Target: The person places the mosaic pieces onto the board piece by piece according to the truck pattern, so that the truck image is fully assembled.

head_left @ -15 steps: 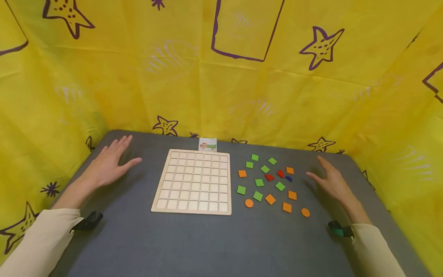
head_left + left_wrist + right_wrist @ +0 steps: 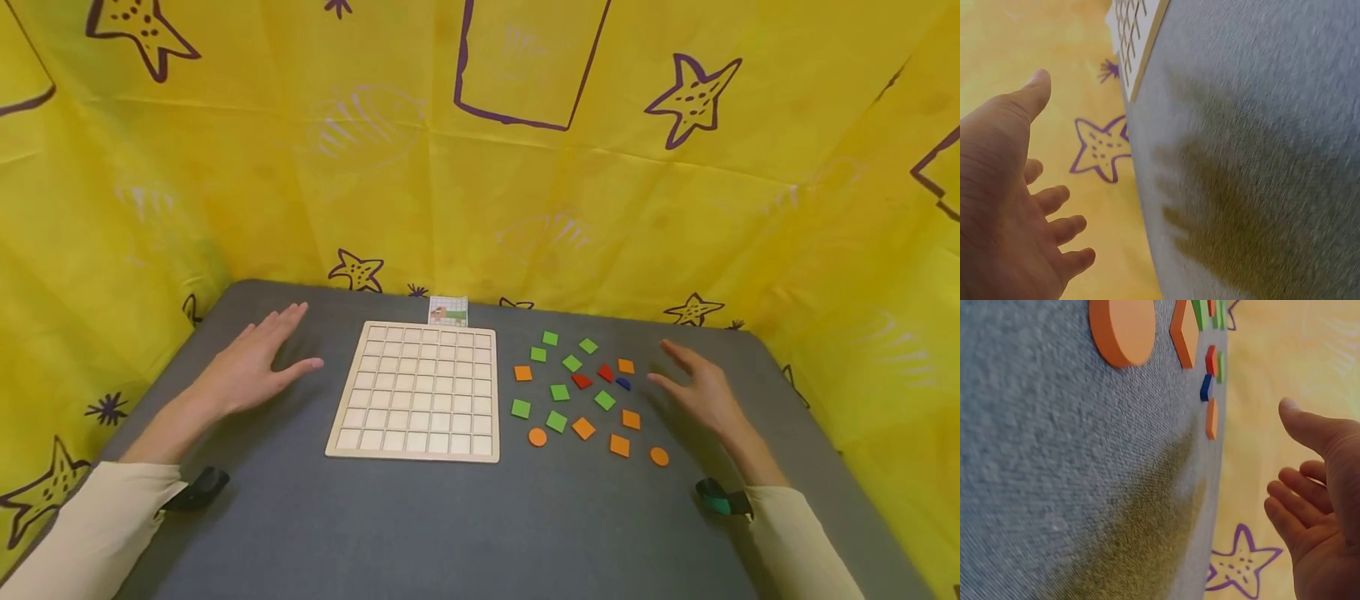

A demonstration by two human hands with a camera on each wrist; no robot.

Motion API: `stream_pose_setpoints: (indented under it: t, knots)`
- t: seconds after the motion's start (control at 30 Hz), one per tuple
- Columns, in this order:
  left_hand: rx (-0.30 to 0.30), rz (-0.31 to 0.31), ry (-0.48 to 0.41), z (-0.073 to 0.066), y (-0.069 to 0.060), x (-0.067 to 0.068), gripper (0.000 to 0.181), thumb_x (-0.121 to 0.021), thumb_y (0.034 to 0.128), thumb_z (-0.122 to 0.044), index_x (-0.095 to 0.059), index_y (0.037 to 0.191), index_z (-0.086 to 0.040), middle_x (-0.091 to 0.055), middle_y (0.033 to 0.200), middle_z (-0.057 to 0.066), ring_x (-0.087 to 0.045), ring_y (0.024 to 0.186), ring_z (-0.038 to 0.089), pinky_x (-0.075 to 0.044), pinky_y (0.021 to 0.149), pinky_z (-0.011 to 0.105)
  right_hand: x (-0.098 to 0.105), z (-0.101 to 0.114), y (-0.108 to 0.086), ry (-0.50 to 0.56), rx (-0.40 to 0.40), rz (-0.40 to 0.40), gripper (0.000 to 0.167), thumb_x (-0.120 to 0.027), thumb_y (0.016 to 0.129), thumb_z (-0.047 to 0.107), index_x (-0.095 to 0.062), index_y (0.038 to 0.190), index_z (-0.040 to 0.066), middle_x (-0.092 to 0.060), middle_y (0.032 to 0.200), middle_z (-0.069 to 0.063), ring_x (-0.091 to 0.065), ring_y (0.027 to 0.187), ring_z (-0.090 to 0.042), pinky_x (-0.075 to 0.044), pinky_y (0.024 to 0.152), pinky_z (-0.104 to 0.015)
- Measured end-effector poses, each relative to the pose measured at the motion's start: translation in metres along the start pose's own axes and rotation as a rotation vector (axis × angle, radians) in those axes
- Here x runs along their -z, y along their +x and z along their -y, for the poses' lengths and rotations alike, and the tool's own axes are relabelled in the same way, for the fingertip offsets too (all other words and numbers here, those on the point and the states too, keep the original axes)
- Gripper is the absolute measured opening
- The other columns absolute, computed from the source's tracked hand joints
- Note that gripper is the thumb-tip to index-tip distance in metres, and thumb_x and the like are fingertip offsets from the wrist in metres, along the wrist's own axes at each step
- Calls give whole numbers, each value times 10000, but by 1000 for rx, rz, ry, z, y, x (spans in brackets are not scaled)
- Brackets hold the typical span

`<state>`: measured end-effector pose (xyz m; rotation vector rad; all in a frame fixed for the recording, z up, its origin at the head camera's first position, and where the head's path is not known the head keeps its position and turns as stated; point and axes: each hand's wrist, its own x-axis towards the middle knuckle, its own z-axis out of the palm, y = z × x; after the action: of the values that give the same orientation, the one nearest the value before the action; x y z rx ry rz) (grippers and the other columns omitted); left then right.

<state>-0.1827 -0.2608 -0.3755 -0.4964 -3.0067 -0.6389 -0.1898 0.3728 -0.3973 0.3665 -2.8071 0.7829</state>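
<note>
My left hand [image 2: 251, 367] hovers above the table, left of the wooden grid board [image 2: 416, 392], its fingers fairly straight and the thumb spread. Nothing is in it, and in the left wrist view its shadow falls on the cloth. On the other side, my right hand [image 2: 701, 385] is raised over the table with loosely bent fingers, also holding nothing. Closest to it lie an orange square [image 2: 626, 366] and a blue half-round piece [image 2: 623, 383]. Two red pieces [image 2: 582, 381], several green squares [image 2: 559, 392] and orange discs [image 2: 659, 457] are scattered between board and right hand.
A small printed card [image 2: 447, 312] with a grid picture lies behind the board's back edge. Yellow patterned cloth [image 2: 420, 183] hangs around the back and sides of the dark grey table [image 2: 450, 533]. Dark straps [image 2: 198, 490] circle both wrists.
Both hands have moved inward: the left one right toward the board, the right one left toward the coloured pieces. The board, card and pieces keep their places on the table.
</note>
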Motion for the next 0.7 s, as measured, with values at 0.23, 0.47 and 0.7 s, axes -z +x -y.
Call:
stream_pose_setpoints:
  t: [0.23, 0.47, 0.7]
  knots:
    - [-35, 68, -6, -9, -1, -12, 903, -579, 930, -555, -148, 1580, -100, -181, 1605, 207, -145, 1441, 491, -97, 1135, 638, -6, 5, -4, 23, 17, -7, 606, -727, 902, 217, -497, 1389, -63, -532, 1362, -279, -540, 1198, -465, -442, 946, -577]
    - [-45, 146, -13, -20, -7, -23, 823, -500, 964, -573, -197, 1574, -111, -182, 1617, 162, -112, 1451, 485, -97, 1126, 653, -12, 25, -8, 54, 61, -25, 572, -725, 904, 225, -529, 1382, -22, -573, 1341, -232, -557, 1203, -418, -453, 941, -545]
    - [-89, 204, 17, -32, -15, -35, 923, -579, 888, -631, -247, 1560, -93, -230, 1609, 136, -158, 1442, 482, -114, 1101, 681, -20, 39, -6, 71, 111, -31, 539, -750, 879, 186, -570, 1352, -1, -607, 1315, -190, -571, 1201, -382, -460, 936, -507]
